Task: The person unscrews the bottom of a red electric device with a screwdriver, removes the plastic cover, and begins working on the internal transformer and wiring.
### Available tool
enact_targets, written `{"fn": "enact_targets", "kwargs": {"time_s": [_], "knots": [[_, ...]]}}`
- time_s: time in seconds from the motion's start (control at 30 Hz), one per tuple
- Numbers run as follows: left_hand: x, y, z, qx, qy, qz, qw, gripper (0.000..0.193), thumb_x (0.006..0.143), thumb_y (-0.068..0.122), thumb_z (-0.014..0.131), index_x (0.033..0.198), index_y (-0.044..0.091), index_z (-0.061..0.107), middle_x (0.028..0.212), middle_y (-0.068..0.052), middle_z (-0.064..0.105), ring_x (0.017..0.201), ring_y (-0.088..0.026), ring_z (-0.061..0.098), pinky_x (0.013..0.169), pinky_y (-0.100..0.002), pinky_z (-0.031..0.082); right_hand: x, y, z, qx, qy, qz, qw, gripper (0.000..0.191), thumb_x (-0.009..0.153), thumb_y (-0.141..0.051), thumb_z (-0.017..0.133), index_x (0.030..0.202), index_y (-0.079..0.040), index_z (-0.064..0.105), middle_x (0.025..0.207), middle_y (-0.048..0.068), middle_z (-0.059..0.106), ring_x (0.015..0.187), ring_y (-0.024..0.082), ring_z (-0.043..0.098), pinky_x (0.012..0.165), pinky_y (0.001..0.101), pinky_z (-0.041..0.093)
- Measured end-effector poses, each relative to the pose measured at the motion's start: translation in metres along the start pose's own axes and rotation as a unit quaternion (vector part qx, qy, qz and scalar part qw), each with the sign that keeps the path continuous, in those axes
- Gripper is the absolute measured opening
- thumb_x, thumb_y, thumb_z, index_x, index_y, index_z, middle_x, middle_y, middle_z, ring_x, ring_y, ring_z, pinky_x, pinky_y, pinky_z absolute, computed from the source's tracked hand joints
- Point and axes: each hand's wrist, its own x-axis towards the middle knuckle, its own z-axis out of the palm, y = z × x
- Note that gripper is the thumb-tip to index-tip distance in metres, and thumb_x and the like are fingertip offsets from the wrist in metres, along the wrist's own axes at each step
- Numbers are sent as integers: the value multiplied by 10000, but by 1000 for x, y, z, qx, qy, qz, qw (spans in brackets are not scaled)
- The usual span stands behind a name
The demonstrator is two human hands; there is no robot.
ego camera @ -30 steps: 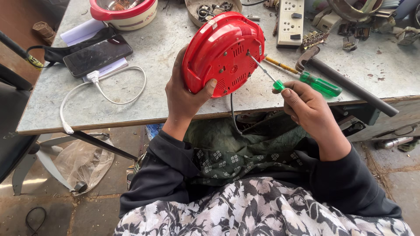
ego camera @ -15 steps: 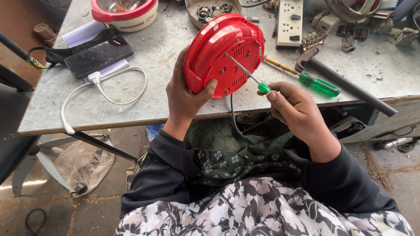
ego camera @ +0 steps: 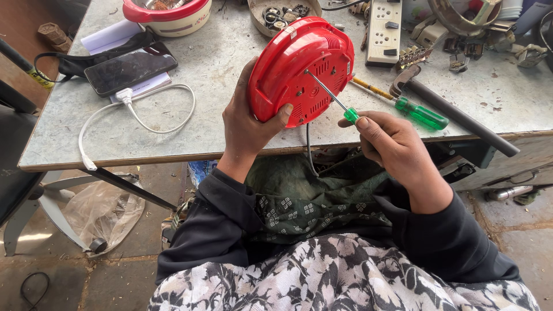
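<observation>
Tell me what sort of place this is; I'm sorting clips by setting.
Probably a small appliance-repair bench: the left hand holds a red appliance base, the right hand a screwdriver, with loose parts and a power strip around.

A round red plastic appliance base (ego camera: pixel 299 69) stands tilted on edge, underside facing up, at the surface's near rim. A thin screwdriver (ego camera: pixel 334 99) with a green handle meets its middle, slanting away toward 4 o'clock.
</observation>
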Motion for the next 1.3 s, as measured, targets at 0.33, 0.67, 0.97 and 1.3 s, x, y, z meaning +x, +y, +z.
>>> {"fn": "enact_targets", "kwargs": {"time_s": [0.33, 0.67, 0.97, 1.3], "knots": [[0, 5, -1, 7, 2, 5, 1000, 889, 887, 313, 851, 1597, 89, 364, 1436, -202, 660, 1280, -316, 725, 1071, -410, 641, -16, -37, 12, -446, 152, -257, 844, 284, 1051, -210, 658, 1289, -57, 682, 898, 126, 651, 782, 290, 633, 687, 389, 491], [1, 3, 1, 13, 12, -8, 1000, 876, 888, 323, 844, 1587, 84, 374, 1409, -197, 679, 1250, -307, 742, 1046, -408, 649, -21, -61, 28, -572, 208, -243, 755, 303, 1038, -168, 723, 1335, -110, 716, 936, 78, 570, 873, 275, 596, 706, 405, 477], [1, 0, 2, 8, 10, 0, 1000, 890, 902, 341, 841, 1601, 97, 348, 1411, -184, 683, 1241, -297, 749, 1038, -392, 661, -17, -66, 25, -598, 212, -259, 729, 337, 1000, -147, 748, 1323, -61, 705, 967, 65, 594, 904, 244, 567, 679, 371, 472], [2, 1, 3, 18, 12, -2, 1000, 885, 895, 336, 850, 1593, 96, 361, 1397, -182, 686, 1233, -297, 749, 1029, -394, 654, -16, -70, 26, -590, 191, -255, 742, 265, 1036, -121, 725, 1300, -101, 737, 1059, 87, 669, 849, 220, 618, 675, 376, 504]]}}
